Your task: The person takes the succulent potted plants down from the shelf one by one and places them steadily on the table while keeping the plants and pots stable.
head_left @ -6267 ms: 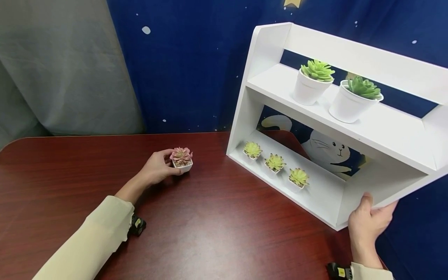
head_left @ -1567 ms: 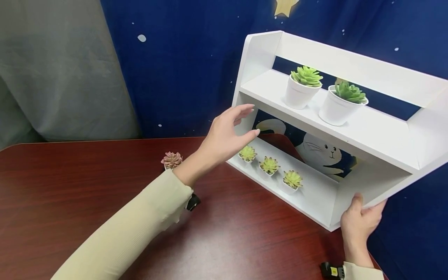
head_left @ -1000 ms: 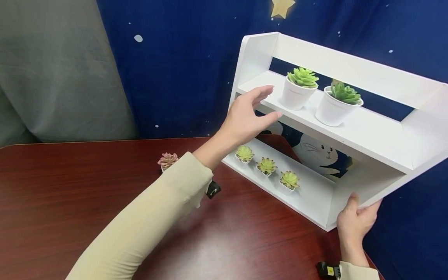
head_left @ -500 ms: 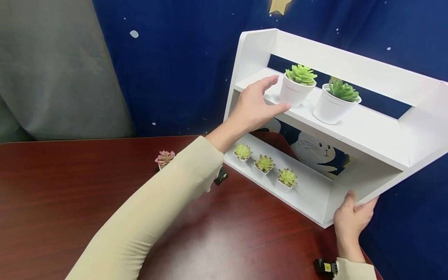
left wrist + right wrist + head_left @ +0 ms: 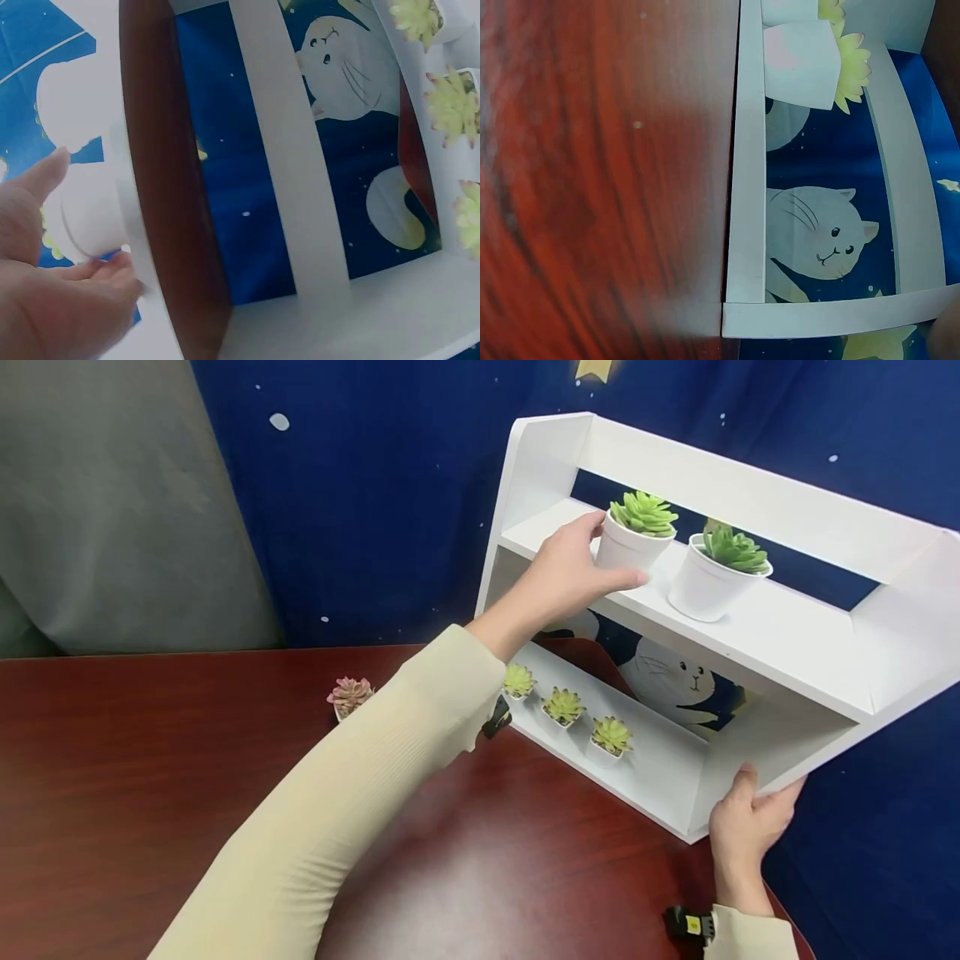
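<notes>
My left hand [image 5: 573, 564] reaches to the top tier of a white two-tier shelf [image 5: 795, 652]. Its fingers lie along the left side of a white potted succulent [image 5: 636, 545] with light green leaves, and its straight thumb spans the front. In the left wrist view, thumb and fingers straddle that pot [image 5: 94, 210], which stands on the tier. My right hand [image 5: 750, 827] grips the shelf's right side panel at the bottom, thumb on the inner face and fingers outside. Beside the first pot stands a second potted succulent [image 5: 716, 578] with darker leaves.
Several small light green succulents, such as the middle one [image 5: 564, 707], line the lower tier. A pink succulent [image 5: 349, 696] sits on the brown table [image 5: 480, 877], partly behind my left sleeve. A blue curtain [image 5: 375, 502] hangs behind.
My left hand let go of the pink succulent on the table, then rose rightward to the top tier and came around the light green potted succulent. My right hand keeps holding the shelf.
</notes>
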Motion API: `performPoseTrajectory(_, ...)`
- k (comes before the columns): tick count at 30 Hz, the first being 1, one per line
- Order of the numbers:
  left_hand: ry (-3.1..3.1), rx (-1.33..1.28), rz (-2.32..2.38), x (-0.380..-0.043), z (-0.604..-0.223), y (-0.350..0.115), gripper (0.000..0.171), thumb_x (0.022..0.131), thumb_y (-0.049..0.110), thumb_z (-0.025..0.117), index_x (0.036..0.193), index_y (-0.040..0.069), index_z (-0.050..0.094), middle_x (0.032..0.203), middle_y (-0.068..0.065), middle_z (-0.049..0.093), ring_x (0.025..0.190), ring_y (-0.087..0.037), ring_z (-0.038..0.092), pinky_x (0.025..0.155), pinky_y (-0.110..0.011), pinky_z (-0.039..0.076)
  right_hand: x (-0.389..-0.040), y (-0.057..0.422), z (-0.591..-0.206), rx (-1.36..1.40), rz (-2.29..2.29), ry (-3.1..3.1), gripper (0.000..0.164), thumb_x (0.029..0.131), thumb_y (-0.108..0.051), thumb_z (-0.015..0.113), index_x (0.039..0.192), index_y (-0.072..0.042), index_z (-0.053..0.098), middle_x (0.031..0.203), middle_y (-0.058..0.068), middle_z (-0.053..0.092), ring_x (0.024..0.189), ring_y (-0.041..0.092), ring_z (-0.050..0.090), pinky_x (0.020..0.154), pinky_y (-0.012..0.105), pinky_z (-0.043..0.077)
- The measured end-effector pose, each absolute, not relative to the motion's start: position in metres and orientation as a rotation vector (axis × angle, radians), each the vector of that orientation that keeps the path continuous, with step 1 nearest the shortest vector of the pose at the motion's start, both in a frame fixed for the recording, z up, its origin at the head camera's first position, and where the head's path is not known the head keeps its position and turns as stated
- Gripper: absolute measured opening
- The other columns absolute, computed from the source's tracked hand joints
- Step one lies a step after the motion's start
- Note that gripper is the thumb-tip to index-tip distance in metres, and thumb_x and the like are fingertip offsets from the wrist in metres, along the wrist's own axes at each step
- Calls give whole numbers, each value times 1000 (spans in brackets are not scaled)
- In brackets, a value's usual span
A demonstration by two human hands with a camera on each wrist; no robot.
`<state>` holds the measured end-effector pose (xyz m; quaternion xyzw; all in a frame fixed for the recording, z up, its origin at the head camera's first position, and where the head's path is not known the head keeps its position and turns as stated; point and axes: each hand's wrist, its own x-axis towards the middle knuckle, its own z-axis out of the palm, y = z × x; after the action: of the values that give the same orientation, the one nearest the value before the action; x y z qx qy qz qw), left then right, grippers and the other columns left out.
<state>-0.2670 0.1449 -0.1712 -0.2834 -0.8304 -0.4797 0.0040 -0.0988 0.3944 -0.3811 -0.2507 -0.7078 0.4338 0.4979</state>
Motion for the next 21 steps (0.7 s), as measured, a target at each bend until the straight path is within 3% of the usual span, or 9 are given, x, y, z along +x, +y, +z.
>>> performPoseTrajectory(9,-2714,-794,-1400,-264,-162,149,91,88,50,73,159,14,30,159,0,43,143,-11,43,117,-25,38,-100,393,-381,-638,1050,-1721,49,99,-18,49,148,-26,47,139,12,59,120,11,54,101,21,38)
performPoseTrajectory(16,-2711,-810,-1374,-266,-164,154,99,88,56,70,162,14,19,165,2,34,148,-10,37,121,-24,34,-103,394,-380,-636,1058,-1715,50,98,-17,51,148,-25,46,139,12,59,121,12,54,102,20,38)
performPoseTrajectory(21,-2683,-762,-1329,-267,-171,160,89,91,54,68,161,17,26,163,5,39,148,-9,39,120,-25,34,-103,396,-381,-668,1065,-1728,51,100,-18,50,150,-26,45,140,12,58,123,12,53,103,20,37)
